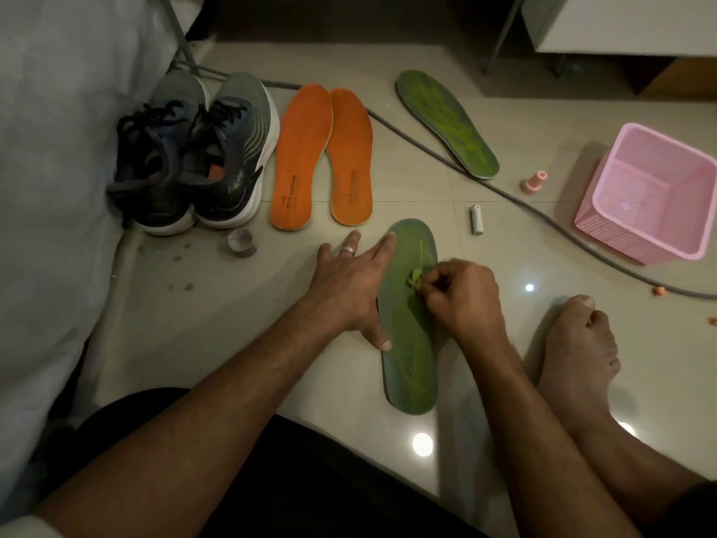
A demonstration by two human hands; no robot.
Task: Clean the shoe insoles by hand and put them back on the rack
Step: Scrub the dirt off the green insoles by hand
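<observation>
So you've got the green insole flat on the tile floor right in front of you. Your left hand is spread wide and pressing down on its left edge, while your right hand has its fingers curled tight, pinching a little peeled-up green bit near the insole's middle. The second green insole lies further off to the right, well apart. The two orange insoles sit side by side, touching, just right of the dark sneakers. There's a pink basket tipped on its side at far right, and your bare foot is just right of the near insole.
</observation>
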